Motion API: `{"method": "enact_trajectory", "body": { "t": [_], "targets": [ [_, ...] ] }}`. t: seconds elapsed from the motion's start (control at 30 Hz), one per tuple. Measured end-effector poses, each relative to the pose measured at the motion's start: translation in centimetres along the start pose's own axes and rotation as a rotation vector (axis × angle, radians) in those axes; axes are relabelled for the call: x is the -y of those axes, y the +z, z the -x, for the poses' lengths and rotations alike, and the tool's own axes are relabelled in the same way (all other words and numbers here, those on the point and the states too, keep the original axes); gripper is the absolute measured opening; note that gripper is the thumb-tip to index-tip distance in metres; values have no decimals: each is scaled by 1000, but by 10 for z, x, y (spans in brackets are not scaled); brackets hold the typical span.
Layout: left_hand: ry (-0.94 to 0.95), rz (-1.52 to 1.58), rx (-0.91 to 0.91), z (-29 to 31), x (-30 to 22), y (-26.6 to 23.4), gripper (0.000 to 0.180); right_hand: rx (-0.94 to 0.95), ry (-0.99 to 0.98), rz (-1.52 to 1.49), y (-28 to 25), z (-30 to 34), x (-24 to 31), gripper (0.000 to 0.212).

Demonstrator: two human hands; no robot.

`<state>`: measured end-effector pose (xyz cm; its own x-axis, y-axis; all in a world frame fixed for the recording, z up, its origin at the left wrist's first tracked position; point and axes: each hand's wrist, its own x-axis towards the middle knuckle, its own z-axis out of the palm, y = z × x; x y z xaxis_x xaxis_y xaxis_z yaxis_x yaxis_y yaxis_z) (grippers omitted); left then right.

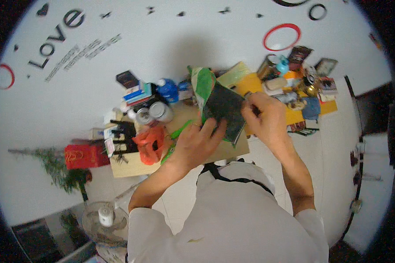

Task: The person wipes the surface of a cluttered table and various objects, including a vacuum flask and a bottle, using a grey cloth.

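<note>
A dark, flat packet (225, 107) with a green and white side panel (202, 85) is held up over the table, tilted; I cannot make out its contents. My left hand (196, 143) grips its lower left part, fingers bent over the dark face and slightly blurred. At the upper right edge, my right hand (267, 115) is closed in a pinch on the packet. Bright green strips (180, 130) show beside my left hand, partly hidden by it. Close by on the left lies a crumpled orange plastic bag (150, 144).
On the wooden table (131, 168) stand white-lidded jars (160, 111), a blue container (167, 90) and stacked boxes (139, 93). Bottles and small goods crowd a yellow surface (329, 107) at right. A red gift bag (85, 156), a plant (66, 173) and a fan (105, 217) are leftward.
</note>
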<state>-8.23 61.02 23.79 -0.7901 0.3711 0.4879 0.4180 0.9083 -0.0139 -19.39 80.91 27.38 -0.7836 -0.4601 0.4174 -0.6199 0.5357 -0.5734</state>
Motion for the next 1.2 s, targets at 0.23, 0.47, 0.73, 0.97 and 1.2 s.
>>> {"method": "enact_trajectory", "body": {
  "t": [0.23,0.47,0.73,0.97,1.2],
  "targets": [
    [140,135,-106,-79,-48,12,31,-212,54,215,-116,30,-28,22],
    [238,197,-229,-111,-96,21,30,-361,131,362,-167,78,-20,24],
    [323,231,-344,-115,-118,21,26,-458,105,379,-179,109,-21,21],
    [312,268,-349,-107,-118,18,24,-485,127,378,-176,115,-15,18],
    [295,265,-288,-92,-111,18,28,-458,151,312,-165,110,-12,21]
  ]
}}
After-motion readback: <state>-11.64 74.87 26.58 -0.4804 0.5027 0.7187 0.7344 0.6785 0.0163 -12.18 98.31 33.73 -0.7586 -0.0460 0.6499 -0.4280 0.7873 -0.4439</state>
